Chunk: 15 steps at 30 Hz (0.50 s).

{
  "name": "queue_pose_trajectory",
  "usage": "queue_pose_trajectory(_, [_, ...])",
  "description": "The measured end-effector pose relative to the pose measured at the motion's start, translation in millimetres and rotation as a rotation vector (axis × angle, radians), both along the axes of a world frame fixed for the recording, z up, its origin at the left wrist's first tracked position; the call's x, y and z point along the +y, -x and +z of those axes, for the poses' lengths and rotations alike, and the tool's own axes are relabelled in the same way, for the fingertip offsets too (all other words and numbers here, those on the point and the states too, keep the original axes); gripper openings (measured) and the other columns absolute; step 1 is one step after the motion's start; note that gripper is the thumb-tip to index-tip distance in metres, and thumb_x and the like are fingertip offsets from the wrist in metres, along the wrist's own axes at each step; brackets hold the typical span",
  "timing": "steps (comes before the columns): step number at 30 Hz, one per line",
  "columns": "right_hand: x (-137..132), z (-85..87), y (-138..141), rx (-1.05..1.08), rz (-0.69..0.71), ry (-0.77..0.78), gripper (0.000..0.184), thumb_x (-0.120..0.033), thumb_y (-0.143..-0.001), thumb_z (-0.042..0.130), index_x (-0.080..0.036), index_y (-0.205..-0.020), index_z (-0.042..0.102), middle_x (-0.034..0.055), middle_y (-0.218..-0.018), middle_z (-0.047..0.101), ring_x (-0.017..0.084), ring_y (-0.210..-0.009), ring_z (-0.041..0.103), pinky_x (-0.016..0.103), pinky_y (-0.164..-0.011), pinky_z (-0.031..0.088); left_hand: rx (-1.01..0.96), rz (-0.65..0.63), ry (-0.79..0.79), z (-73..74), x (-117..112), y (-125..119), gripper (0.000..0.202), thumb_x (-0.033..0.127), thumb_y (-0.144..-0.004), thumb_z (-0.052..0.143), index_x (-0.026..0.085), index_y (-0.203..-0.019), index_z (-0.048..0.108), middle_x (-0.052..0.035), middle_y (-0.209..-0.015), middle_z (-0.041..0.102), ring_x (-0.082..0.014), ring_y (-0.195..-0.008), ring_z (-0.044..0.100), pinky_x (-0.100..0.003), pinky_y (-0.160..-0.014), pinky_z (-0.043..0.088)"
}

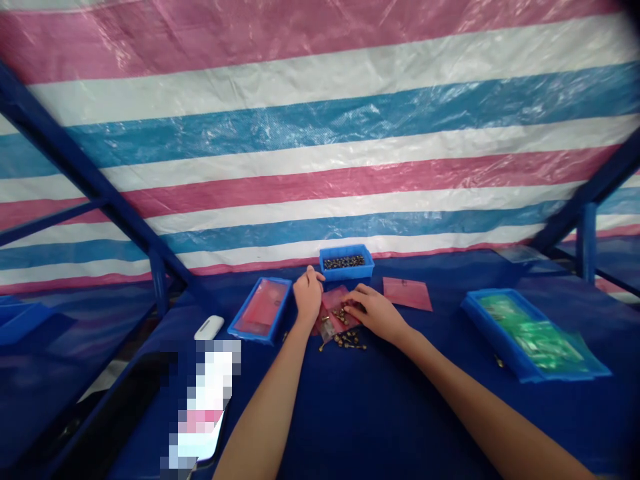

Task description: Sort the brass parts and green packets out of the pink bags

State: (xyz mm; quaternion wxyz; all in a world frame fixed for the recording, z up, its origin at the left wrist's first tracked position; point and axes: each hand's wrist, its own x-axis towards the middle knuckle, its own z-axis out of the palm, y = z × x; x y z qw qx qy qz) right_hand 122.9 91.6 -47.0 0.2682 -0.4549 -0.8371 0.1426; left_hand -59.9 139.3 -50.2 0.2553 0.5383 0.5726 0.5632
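Observation:
My left hand [307,294] rests at the left edge of a small pink plastic bag [336,308] on the blue table, fingers curled on it. My right hand [376,311] lies on the bag's right side, fingertips pinched among small brass-coloured metal parts [349,340] that lie loose in a little heap in front of the bag. What the fingertips hold is too small to make out.
A small blue tray of dark metal parts [347,262] stands behind the hands. A blue tray of pink bags [261,309] is on the left, a single pink bag [407,293] on the right, a blue tray of green bags [531,337] far right. White device [209,327] near left.

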Motion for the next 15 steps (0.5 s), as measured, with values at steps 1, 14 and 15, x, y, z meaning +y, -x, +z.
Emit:
queue_pose_trajectory(1, [0.3,-0.7,-0.3,0.000,-0.004,0.009,0.013,-0.027,-0.096,0.056,-0.024,-0.102,0.067,0.0022,-0.096,0.058,0.015,-0.086,0.060,0.027,-0.078,0.048,-0.001,0.001,0.000,0.1,-0.1,-0.1,0.054,0.048,-0.099,0.033,0.020,-0.063,0.062,0.0015,-0.046,0.051,-0.0140,-0.046,0.051,-0.027,-0.055,0.038])
queue_pose_trajectory(14, [-1.2,60.5,9.3,0.278,0.051,0.028,0.017,-0.034,-0.094,0.055,-0.025,-0.103,0.067,0.0011,-0.088,0.070,0.016,-0.074,0.062,0.027,-0.069,0.047,0.000,0.014,0.009,1.3,-0.1,0.7,0.057,0.050,-0.099,0.030,0.020,-0.062,0.063,0.0006,-0.047,0.054,-0.0150,-0.048,0.054,-0.027,-0.057,0.039])
queue_pose_trajectory(15, [3.5,61.4,8.5,0.305,-0.070,-0.020,0.023,-0.036,-0.093,0.056,-0.025,-0.111,0.065,0.0016,-0.087,0.069,0.017,-0.071,0.062,0.028,-0.068,0.047,0.001,0.020,0.009,1.2,0.1,1.0,0.057,0.050,-0.099,0.031,0.020,-0.062,0.063,0.0003,-0.047,0.055,-0.0152,-0.049,0.054,-0.027,-0.057,0.039])
